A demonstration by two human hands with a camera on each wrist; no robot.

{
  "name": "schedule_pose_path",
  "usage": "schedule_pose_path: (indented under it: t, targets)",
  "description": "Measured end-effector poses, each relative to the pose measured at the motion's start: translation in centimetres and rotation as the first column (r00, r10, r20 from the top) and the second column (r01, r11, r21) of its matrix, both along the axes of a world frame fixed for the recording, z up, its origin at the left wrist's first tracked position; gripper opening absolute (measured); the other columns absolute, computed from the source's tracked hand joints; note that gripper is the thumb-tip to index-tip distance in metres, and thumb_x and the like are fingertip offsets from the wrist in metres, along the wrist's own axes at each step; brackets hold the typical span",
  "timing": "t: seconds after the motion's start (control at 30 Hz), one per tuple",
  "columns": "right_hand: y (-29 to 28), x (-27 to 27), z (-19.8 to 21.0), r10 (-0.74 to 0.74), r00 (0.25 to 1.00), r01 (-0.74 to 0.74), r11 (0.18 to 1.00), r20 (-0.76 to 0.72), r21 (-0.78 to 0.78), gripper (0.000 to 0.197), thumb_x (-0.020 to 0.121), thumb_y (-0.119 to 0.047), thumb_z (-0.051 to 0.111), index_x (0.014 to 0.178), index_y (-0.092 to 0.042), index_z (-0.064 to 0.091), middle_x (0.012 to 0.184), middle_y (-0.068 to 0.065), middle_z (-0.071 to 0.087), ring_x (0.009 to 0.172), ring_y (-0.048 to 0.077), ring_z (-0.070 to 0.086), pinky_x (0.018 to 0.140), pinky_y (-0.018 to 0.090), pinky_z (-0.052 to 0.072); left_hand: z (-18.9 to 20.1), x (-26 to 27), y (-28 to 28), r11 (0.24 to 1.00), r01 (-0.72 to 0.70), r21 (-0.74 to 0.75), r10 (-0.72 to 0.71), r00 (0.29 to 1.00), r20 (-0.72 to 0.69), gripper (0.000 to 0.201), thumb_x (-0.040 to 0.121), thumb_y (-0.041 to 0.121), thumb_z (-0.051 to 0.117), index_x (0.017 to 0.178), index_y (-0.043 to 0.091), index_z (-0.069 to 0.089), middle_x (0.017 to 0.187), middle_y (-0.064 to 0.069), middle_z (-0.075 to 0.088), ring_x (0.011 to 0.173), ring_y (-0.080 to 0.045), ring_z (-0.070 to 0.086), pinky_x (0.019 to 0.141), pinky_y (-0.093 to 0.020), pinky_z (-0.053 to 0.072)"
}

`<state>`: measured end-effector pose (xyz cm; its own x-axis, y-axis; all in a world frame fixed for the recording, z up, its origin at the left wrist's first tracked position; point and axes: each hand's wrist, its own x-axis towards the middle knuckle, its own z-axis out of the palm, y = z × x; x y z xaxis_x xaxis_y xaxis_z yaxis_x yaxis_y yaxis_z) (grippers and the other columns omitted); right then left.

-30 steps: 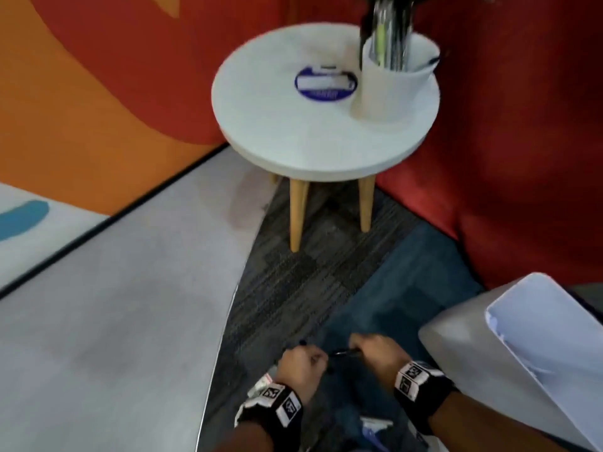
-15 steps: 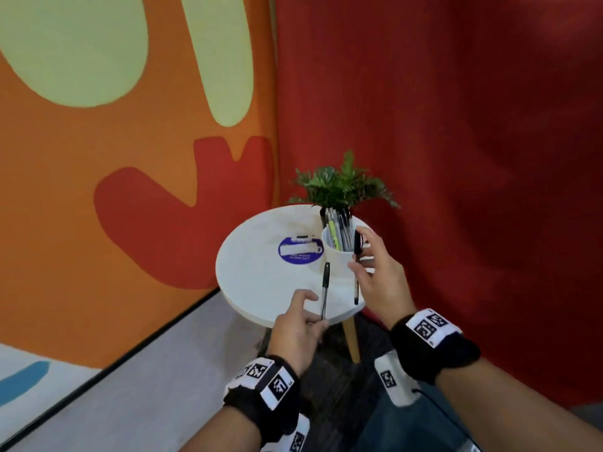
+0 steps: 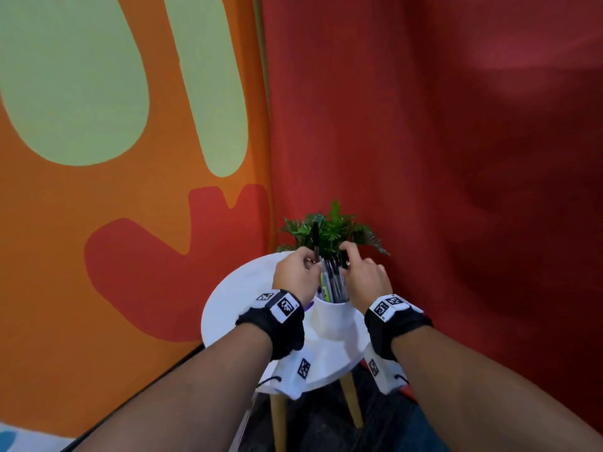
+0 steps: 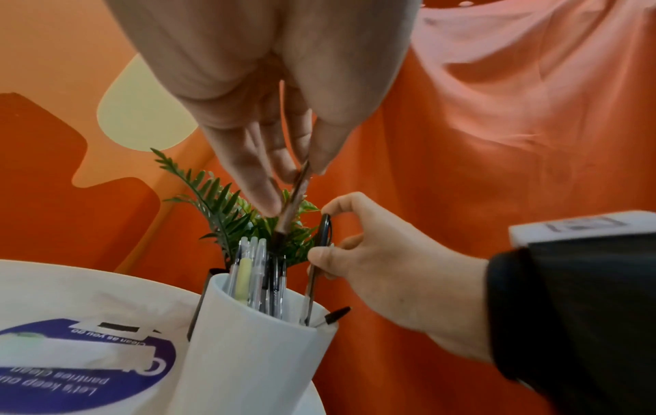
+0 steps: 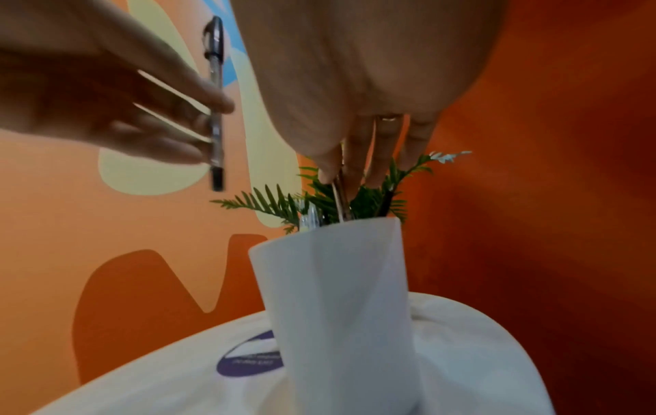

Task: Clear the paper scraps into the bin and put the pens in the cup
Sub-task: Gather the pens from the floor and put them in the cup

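A white cup (image 3: pixel 329 318) with several pens (image 4: pixel 255 275) in it stands on a small round white table (image 3: pixel 228 305). Both hands hover right over its mouth. My left hand (image 3: pixel 308 259) pinches a black pen (image 3: pixel 315 236) upright between thumb and fingers; that pen (image 5: pixel 216 98) hangs just above the other pens. My right hand (image 3: pixel 347 261) pinches a second black pen (image 4: pixel 321 252) near its top, and its lower end is inside the cup (image 4: pixel 248 351). No paper scraps or bin are in view.
A green fern-like plant (image 3: pixel 329 230) stands right behind the cup. A round purple sticker (image 4: pixel 71 365) lies on the tabletop left of the cup. An orange patterned wall is at left, a red curtain at right, with wooden table legs (image 3: pixel 279 422) below.
A second ago both hands were low near the floor. They have since risen with a pen each and moved forward over the cup; the right hand's pen now dips into it.
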<state>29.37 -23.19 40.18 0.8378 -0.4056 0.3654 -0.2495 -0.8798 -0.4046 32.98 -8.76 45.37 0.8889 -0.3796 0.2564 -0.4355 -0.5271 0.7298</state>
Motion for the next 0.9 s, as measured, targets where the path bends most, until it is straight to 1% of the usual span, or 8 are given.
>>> schedule_pose_path:
  t: [0.1, 0.27, 0.4, 0.5, 0.6, 0.73, 0.8, 0.9]
  targets:
    - [0.3, -0.1, 0.8, 0.052, 0.998, -0.053, 0.997, -0.024, -0.049, 0.051, 0.096, -0.014, 0.042, 0.143, -0.031, 0.031, 0.111, 0.005, 0.066, 0.108, 0.031, 0.053, 0.087, 0.044, 0.040, 0.1, 1.5, -1.6, 0.998, -0.026, 0.053, 0.027, 1.000, -0.010, 0.010, 0.089, 0.028, 0.064, 0.090, 0.018, 0.063, 0.080, 0.004, 0.063, 0.075, -0.017, 0.058, 0.063, -0.024, 0.038]
    - [0.2, -1.3, 3.1, 0.122, 0.974, -0.110, 0.991, -0.193, 0.070, 0.085, 0.084, -0.002, 0.043, 0.154, -0.029, 0.004, 0.123, 0.009, 0.061, 0.116, 0.031, 0.051, 0.095, 0.044, 0.035, -0.8, 2.7, -3.8, 0.993, -0.036, 0.113, 0.048, 0.994, -0.103, 0.018, 0.087, 0.027, 0.067, 0.076, 0.014, 0.062, 0.069, -0.003, 0.061, 0.064, -0.021, 0.056, 0.056, -0.024, 0.040]
    - [1.3, -3.6, 3.7, 0.121, 0.993, -0.120, 0.975, 0.011, 0.187, 0.080, 0.082, 0.002, 0.045, 0.151, -0.028, 0.022, 0.149, -0.002, 0.039, 0.134, 0.025, 0.037, 0.104, 0.044, 0.030, -2.8, 2.9, -4.4, 0.974, -0.016, 0.225, 0.053, 0.986, -0.161, 0.010, 0.082, 0.022, 0.071, 0.077, 0.013, 0.070, 0.077, -0.009, 0.069, 0.074, -0.028, 0.063, 0.059, -0.027, 0.045]
    - [2.6, -5.5, 2.1, 0.150, 0.938, -0.203, 0.969, 0.313, 0.143, 0.056, 0.077, -0.001, 0.042, 0.128, -0.023, 0.051, 0.128, -0.001, 0.050, 0.117, 0.024, 0.049, 0.096, 0.042, 0.041, -3.8, 2.2, -4.1, 0.968, 0.003, 0.250, 0.052, 0.976, -0.213, 0.015, 0.077, 0.022, 0.076, 0.087, 0.013, 0.073, 0.087, -0.011, 0.072, 0.082, -0.030, 0.068, 0.070, -0.033, 0.056]
    - [4.0, -7.5, -0.8, 0.248, 0.847, -0.321, 0.944, 0.471, 0.080, 0.031, 0.070, -0.002, 0.038, 0.092, -0.016, 0.054, 0.096, -0.005, 0.045, 0.087, 0.022, 0.051, 0.074, 0.042, 0.046, -4.3, 0.7, -2.8, 0.978, -0.003, 0.209, 0.033, 0.990, -0.140, 0.036, 0.077, 0.024, 0.073, 0.110, 0.015, 0.062, 0.098, -0.011, 0.069, 0.091, -0.031, 0.066, 0.071, -0.032, 0.050]
    - [7.1, -11.1, -5.6, 0.360, 0.789, -0.453, 0.888, 0.498, 0.075, 0.023, 0.067, 0.009, 0.045, 0.077, -0.011, 0.051, 0.086, -0.004, 0.040, 0.073, 0.017, 0.043, 0.062, 0.033, 0.040, -5.6, -3.0, 0.3, 0.992, 0.057, 0.116, -0.059, 0.998, 0.012, 0.052, 0.073, 0.028, 0.078, 0.117, 0.019, 0.051, 0.101, -0.002, 0.052, 0.096, -0.026, 0.057, 0.073, -0.030, 0.041]
    - [9.4, -13.3, -9.0, 0.438, 0.782, -0.527, 0.844, 0.444, 0.096, 0.019, 0.067, 0.011, 0.046, 0.073, -0.006, 0.052, 0.082, 0.002, 0.042, 0.073, 0.015, 0.040, 0.065, 0.027, 0.036, -7.9, -5.1, 2.7, 0.989, 0.065, 0.135, -0.076, 0.994, 0.074, 0.076, 0.068, 0.034, 0.081, 0.133, 0.025, 0.042, 0.117, -0.004, 0.048, 0.107, -0.025, 0.054, 0.087, -0.037, 0.047]
    - [12.7, -16.9, -15.2, 0.522, 0.799, -0.588, 0.781, 0.297, 0.209, 0.017, 0.070, 0.012, 0.048, 0.072, -0.004, 0.051, 0.082, 0.006, 0.045, 0.075, 0.014, 0.038, 0.071, 0.021, 0.033, -11.3, -8.8, 6.6, 0.976, 0.049, 0.212, -0.073, 0.991, 0.108, 0.100, 0.064, 0.041, 0.080, 0.147, 0.031, 0.025, 0.130, -0.005, 0.039, 0.118, -0.022, 0.046, 0.091, -0.039, 0.039]
